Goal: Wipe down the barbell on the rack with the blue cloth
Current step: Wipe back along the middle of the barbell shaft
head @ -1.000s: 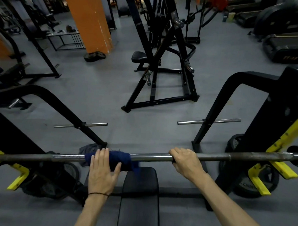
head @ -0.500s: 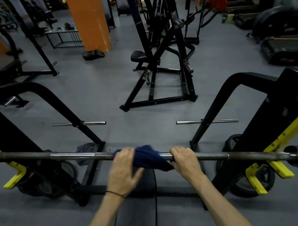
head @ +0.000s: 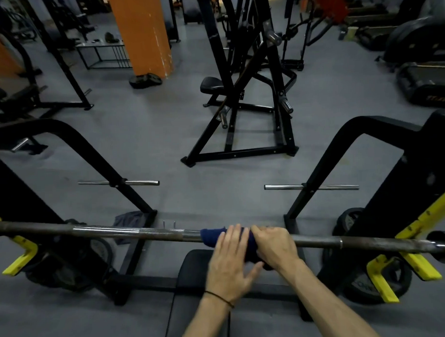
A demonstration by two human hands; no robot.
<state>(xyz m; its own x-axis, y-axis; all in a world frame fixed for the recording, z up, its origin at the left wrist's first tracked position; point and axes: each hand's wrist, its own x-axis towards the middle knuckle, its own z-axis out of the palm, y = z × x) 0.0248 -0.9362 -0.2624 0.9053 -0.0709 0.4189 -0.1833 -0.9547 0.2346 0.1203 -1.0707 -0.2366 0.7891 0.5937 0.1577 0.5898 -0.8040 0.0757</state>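
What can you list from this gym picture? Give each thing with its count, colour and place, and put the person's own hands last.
barbell: one, steel grey, across the rack in front
blue cloth: one, dark blue, wrapped on the bar at centre
rack hooks: yellow, at both ends of the bar
bench pad: one, black, below the bar
weight plate: black, low right
grey rag: one, on the floor behind the bar
pillar: one, orange, top left
left hand: pressing the cloth, fingers straight
right hand: gripping the bar beside the cloth
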